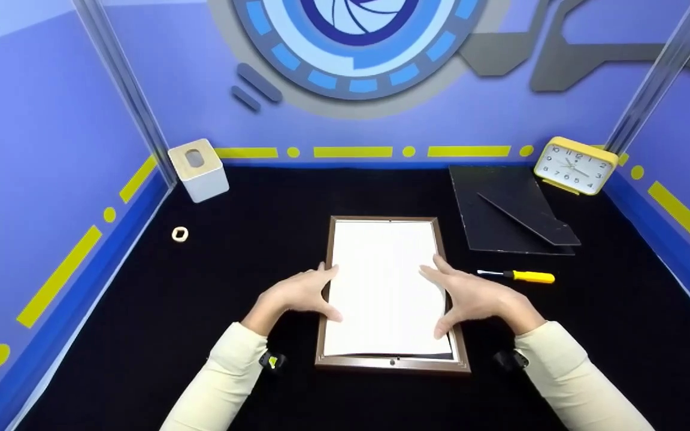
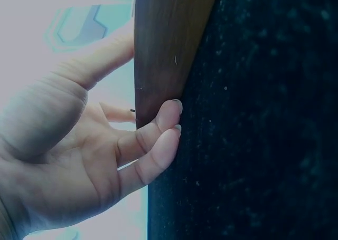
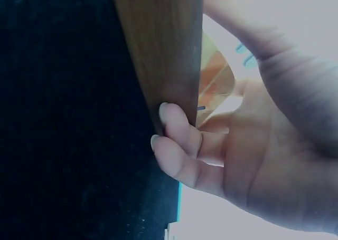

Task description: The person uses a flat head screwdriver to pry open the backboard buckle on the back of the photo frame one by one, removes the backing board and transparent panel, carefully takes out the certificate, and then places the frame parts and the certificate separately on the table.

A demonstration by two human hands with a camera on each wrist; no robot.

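A brown picture frame [image 1: 323, 335] lies flat on the black cloth in the middle of the head view. Inside it is a white sheet [image 1: 387, 287], whose lower right edge sits a little off the frame's inner edge. At the left side, my left hand [image 1: 304, 292] holds the frame, thumb and one finger over the sheet. Its lower fingertips [image 2: 168, 113] press the wooden outer side in the left wrist view. Mirroring it, my right hand [image 1: 471, 293] grips the right side, thumb on top. More fingertips [image 3: 169, 116] are curled against the wood in the right wrist view.
Right of the frame lies a yellow-handled screwdriver [image 1: 530, 276]. Behind it is a black backing board [image 1: 483, 221] with a stand leg [image 1: 530, 218]. A yellow clock [image 1: 577, 166] stands back right. Back left are a white tissue box [image 1: 206, 182] and a small pale ring [image 1: 179, 228].
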